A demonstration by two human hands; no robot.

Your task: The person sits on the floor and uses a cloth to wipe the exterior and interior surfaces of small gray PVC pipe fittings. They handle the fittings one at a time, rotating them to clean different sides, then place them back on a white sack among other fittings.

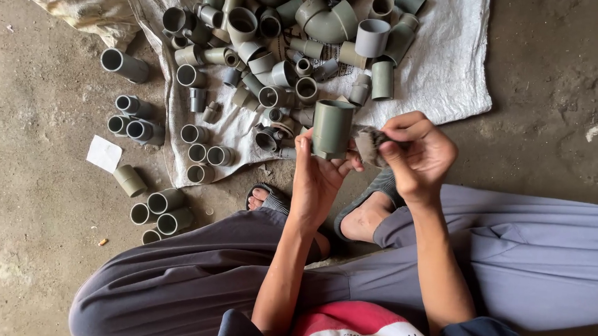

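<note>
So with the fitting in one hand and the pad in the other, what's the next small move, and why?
Probably bring the right hand with its small abrasive pad against the grey pipe fitting. The left hand holds the fitting upright, and the pad sits right beside its wall, apparently just short of contact.

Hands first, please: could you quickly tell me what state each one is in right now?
Left hand: closed around an upright grey pipe fitting.
Right hand: closed, pinching a small worn scrap against the fitting's side.

Loose grey trousers [515, 257], grey sandals [374, 190], dark top with red-and-white panel [358, 331], bare forearms
</note>
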